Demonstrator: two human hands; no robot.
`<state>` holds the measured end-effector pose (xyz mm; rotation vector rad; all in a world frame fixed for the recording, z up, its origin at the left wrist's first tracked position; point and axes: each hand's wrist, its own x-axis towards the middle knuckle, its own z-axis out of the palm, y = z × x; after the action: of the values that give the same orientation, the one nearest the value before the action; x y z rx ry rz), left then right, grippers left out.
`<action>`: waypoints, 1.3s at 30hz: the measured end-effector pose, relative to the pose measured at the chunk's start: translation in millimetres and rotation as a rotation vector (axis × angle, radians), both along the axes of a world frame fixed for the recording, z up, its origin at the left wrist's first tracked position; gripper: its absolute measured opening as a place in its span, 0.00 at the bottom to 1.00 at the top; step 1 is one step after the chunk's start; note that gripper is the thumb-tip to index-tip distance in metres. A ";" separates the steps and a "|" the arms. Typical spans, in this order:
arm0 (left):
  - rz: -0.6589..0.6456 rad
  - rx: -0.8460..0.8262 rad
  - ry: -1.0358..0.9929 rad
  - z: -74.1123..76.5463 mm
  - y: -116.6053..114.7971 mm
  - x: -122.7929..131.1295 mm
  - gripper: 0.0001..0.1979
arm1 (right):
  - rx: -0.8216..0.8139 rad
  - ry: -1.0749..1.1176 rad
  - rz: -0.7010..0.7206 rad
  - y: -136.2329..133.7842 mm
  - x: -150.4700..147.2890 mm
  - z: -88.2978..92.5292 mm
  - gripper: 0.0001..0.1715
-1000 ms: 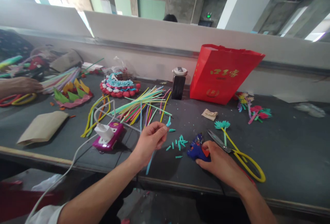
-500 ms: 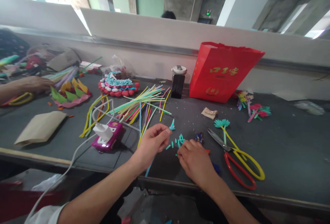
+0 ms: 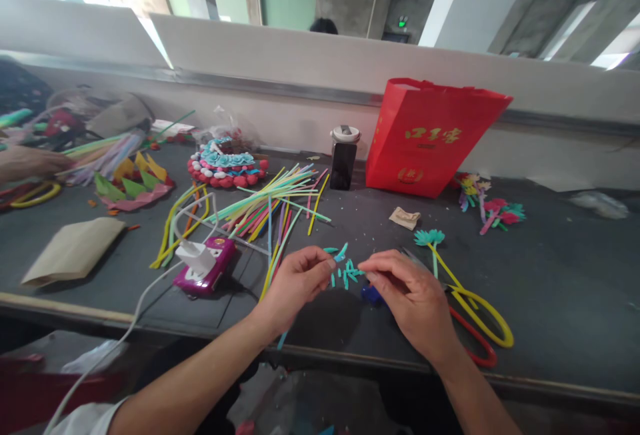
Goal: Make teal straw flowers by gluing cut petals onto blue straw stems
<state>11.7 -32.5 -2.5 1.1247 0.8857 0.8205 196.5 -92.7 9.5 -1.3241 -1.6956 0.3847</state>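
Observation:
My left hand (image 3: 300, 278) pinches a small light-blue strip flower piece (image 3: 341, 255) with petals sticking out between thumb and forefinger. Opposite it, my right hand (image 3: 413, 295) is closed at the fingertips on what looks like a short teal strip, mostly covered by the fingers. Between and below the hands, several cut teal strips (image 3: 347, 276) lie scattered on the dark table. Under the right hand a blue object (image 3: 371, 294) shows in part. Scissors (image 3: 480, 348) with red and yellow handles lie just right of that hand, blades partly hidden. Beyond them rests a teal flower (image 3: 430, 237) on a stem.
Coloured fuzzy sticks (image 3: 280, 198) lie piled left of centre. Near them are a purple power socket (image 3: 215, 275) with a white plug, and a beaded band (image 3: 227, 167). Behind stand a phone (image 3: 343, 167), a cup, and a red bag (image 3: 435, 141). Another person's hand (image 3: 30, 163) is far left.
My right hand has lifted off the teal strips and shifted right, fingertips now pinched near the left hand. The light-blue piece has turned in my left hand. The other person's hand moved left.

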 end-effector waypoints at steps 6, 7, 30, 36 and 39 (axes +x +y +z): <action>-0.031 0.039 0.062 -3.5 -1.7 1.5 0.13 | -0.067 0.103 -0.129 1.5 -6.4 -5.9 0.11; -0.031 0.044 0.069 -3.5 -2.3 2.0 0.13 | -0.072 0.107 -0.133 1.8 -6.9 -6.3 0.11; -0.044 0.117 0.097 -2.0 -7.7 4.8 0.11 | -0.091 0.090 -0.181 5.4 -9.5 -8.4 0.09; -0.040 0.112 0.097 -1.3 -7.5 5.4 0.11 | -0.099 0.098 -0.188 4.9 -10.5 -9.9 0.09; -0.044 0.115 0.095 -2.0 -7.7 5.4 0.11 | -0.108 0.112 -0.193 5.0 -10.9 -9.9 0.08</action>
<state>17.1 -40.3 -4.5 1.2887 0.8978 0.7949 185.6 -87.7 -0.4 -1.5028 -1.4577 0.4343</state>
